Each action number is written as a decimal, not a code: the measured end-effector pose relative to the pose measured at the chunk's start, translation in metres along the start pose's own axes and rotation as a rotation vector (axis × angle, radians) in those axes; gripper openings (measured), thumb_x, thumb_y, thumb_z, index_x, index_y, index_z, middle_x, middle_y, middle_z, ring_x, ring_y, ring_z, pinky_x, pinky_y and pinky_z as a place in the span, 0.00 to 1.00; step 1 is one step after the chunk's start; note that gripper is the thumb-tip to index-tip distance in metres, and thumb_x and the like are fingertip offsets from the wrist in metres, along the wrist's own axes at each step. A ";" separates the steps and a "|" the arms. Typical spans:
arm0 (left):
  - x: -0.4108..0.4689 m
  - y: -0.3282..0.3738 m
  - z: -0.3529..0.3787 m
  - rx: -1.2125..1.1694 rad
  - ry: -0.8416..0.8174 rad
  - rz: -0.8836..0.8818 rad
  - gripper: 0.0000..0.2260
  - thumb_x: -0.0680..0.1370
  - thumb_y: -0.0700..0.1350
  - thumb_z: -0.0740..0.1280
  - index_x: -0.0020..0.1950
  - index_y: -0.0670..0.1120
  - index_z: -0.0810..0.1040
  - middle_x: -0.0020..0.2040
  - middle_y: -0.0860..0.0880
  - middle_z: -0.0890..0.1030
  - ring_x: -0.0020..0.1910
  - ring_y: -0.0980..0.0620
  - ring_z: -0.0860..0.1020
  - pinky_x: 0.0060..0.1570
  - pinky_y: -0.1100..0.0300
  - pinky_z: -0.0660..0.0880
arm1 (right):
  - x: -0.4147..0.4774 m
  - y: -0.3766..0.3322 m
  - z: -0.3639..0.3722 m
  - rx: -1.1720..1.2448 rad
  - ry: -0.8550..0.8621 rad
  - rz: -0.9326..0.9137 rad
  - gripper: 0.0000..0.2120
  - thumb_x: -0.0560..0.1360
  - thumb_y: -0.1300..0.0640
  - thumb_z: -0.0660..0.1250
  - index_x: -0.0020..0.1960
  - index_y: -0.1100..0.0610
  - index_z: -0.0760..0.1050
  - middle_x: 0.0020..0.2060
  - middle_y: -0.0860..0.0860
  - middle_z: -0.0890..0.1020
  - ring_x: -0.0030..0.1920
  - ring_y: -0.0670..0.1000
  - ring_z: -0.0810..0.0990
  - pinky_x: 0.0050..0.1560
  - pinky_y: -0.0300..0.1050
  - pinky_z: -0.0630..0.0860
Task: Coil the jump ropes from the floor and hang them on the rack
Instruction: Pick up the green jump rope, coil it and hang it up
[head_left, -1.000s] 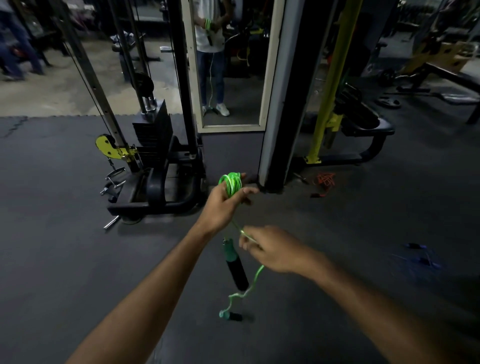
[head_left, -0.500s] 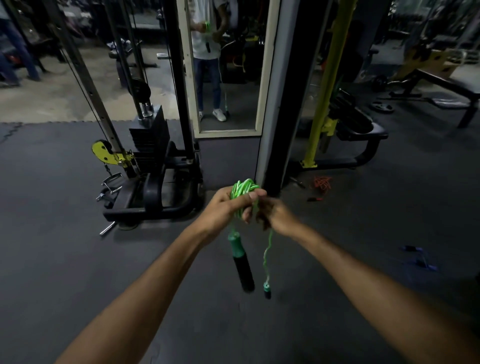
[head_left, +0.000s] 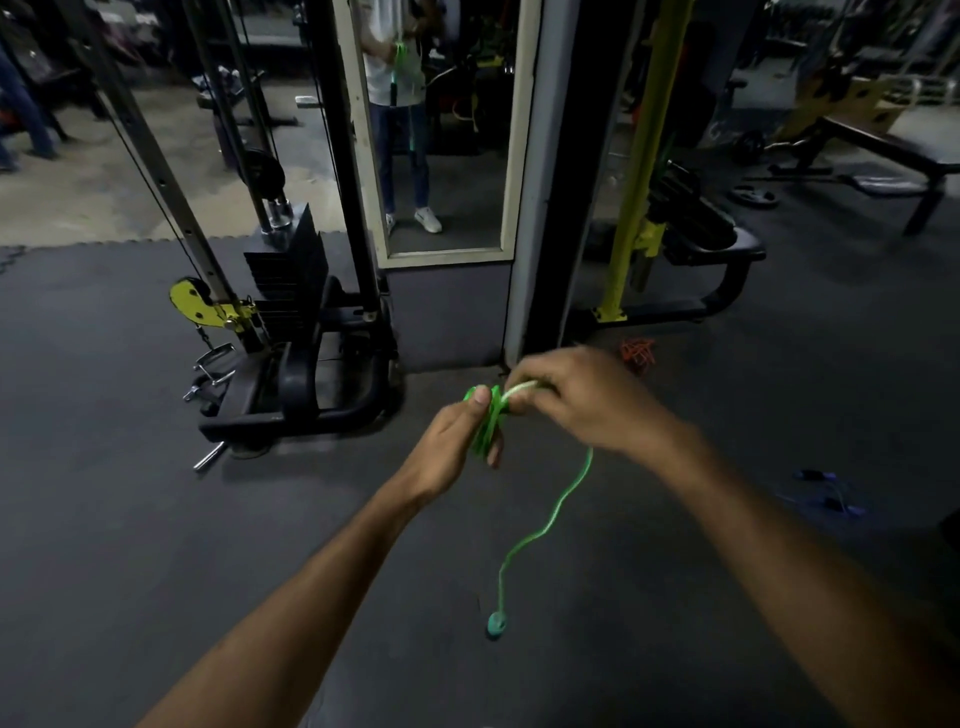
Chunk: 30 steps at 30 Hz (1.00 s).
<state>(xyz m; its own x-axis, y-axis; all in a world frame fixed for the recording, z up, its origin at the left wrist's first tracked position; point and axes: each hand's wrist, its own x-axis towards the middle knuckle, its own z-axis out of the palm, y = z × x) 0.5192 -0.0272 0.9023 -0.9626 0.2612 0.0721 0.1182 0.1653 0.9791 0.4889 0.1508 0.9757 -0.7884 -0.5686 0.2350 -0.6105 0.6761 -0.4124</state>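
Dark gym floor (head_left: 130, 545) is carrying a weight machine (head_left: 291, 322) at 10 o'clock. The left hand (head_left: 447, 452) is gripping the coiled green rope (head_left: 485, 426) in curled fingers; the right hand (head_left: 587, 400) is pinching its loose strand, hanging toward 6 o'clock. A blue rope (head_left: 831, 501) is lying at 3 o'clock.

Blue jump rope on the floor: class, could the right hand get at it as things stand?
Probably not yet. The right hand pinches the green jump rope, held well above the floor; the blue jump rope lies down to its right. Nothing blocks the way, though.
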 end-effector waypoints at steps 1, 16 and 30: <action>-0.001 0.004 0.000 -0.063 -0.001 -0.005 0.24 0.81 0.53 0.54 0.45 0.35 0.81 0.29 0.43 0.75 0.29 0.53 0.73 0.36 0.63 0.69 | 0.008 0.012 0.002 0.089 0.041 0.028 0.05 0.73 0.48 0.69 0.45 0.48 0.78 0.38 0.44 0.83 0.40 0.44 0.81 0.41 0.44 0.75; -0.003 -0.020 0.006 -0.107 0.164 -0.051 0.13 0.80 0.47 0.65 0.57 0.40 0.79 0.52 0.49 0.83 0.43 0.54 0.79 0.50 0.59 0.76 | -0.034 -0.027 0.048 -0.058 -0.428 0.079 0.06 0.78 0.51 0.59 0.48 0.52 0.72 0.45 0.54 0.81 0.46 0.56 0.79 0.41 0.49 0.71; 0.012 0.003 0.000 -0.468 0.119 -0.025 0.09 0.78 0.42 0.66 0.56 0.43 0.81 0.31 0.47 0.76 0.32 0.52 0.75 0.41 0.58 0.72 | -0.026 0.041 0.112 0.270 -0.256 0.360 0.12 0.79 0.52 0.56 0.58 0.51 0.73 0.51 0.55 0.82 0.51 0.55 0.80 0.55 0.57 0.75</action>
<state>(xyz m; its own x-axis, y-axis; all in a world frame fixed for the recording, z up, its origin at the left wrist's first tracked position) 0.5077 -0.0232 0.9065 -0.9881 0.1479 0.0416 -0.0020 -0.2827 0.9592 0.4928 0.1411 0.8542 -0.8805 -0.4413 -0.1730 -0.2356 0.7242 -0.6481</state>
